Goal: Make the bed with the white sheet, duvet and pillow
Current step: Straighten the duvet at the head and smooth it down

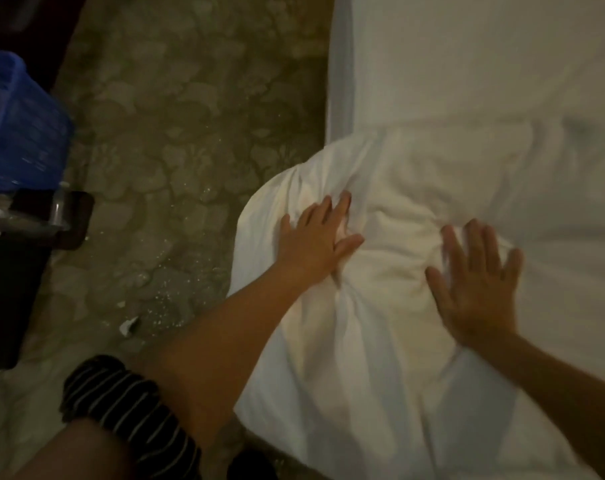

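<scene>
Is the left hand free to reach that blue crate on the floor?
Probably yes. The left hand lies flat and open on the duvet, holding nothing, and only bare floor lies between it and the blue crate.

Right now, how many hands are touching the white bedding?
2. The left hand presses flat on the bunched white bedding near the bed's edge; the right hand, blurred and fingers spread, lies on it farther in. Neither grips fabric.
</scene>
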Demonstrator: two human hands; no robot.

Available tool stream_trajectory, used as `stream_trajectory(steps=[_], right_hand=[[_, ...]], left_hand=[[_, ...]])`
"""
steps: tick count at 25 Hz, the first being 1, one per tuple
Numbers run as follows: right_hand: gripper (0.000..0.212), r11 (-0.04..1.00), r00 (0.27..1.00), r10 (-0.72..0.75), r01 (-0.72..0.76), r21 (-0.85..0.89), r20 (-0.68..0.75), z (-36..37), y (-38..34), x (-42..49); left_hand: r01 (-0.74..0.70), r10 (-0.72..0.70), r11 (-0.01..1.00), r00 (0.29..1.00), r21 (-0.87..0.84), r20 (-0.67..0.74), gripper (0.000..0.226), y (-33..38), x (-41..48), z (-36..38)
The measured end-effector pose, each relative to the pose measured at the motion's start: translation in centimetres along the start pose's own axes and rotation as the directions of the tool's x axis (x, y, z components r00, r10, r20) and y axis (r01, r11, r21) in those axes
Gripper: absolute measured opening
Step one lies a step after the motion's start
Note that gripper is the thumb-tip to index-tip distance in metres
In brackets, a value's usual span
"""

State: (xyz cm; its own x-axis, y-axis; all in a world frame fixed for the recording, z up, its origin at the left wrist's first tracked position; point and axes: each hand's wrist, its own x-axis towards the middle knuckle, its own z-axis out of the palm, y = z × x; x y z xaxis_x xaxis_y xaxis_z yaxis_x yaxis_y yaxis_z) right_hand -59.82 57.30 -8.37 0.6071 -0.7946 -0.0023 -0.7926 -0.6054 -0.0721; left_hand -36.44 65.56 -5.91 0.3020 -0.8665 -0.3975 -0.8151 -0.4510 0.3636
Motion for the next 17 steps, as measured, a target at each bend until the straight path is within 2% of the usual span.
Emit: stream_trajectory(steps=[2, 4, 6, 8, 9, 11, 17], right_hand=[[0.065, 1.0, 1.0, 0.007, -0.007, 0.019, 0.005, 0.3, 0.0, 0.0], [0.065, 0.999, 0.999, 0.031, -0.031, 0.023, -0.017, 0.8, 0.1, -0.1], [0.065, 0.999, 0.999, 0.034, -0.034, 0.016, -0.003, 1.1, 0.4, 0.0], [0.064, 1.0, 1.0, 0.013, -0.013, 0.001, 0.017, 1.0, 0.3, 0.4], [0.065, 1.0, 1.0, 0.007, -0.007, -0.001, 0.02, 1.0, 0.5, 0.5], [0.065, 1.0, 0.999, 0.029, -0.029, -0.011, 0.027, 0.9, 0.7, 0.3], [0.064, 0.997, 0.996, 0.079, -0.078, -0.023, 0.036, 0.0, 0.3, 0.5]], left_hand=[[-0.049, 0.048, 0.998, 0.998, -0.027, -0.031, 0.076, -1.1, 0.2, 0.5], [-0.175, 0.175, 0.984, 0.976, 0.013, -0.126, 0.085, -1.9, 1.2, 0.3], [-0.408, 0.442, 0.894, 0.872, 0.185, -0.21, 0.088, -2.1, 3.7, -0.7], [-0.583, 0.655, 0.734, 0.743, 0.349, -0.136, 0.089, -1.8, 6.7, -1.8], [-0.639, 0.713, 0.669, 0.697, 0.38, -0.083, 0.09, -1.4, 7.8, -2.1], [-0.683, 0.735, 0.619, 0.678, 0.387, 0.02, 0.094, -0.9, 9.3, -2.1], [-0.686, 0.681, 0.656, 0.718, 0.316, 0.146, 0.1, -0.9, 10.4, -2.1]])
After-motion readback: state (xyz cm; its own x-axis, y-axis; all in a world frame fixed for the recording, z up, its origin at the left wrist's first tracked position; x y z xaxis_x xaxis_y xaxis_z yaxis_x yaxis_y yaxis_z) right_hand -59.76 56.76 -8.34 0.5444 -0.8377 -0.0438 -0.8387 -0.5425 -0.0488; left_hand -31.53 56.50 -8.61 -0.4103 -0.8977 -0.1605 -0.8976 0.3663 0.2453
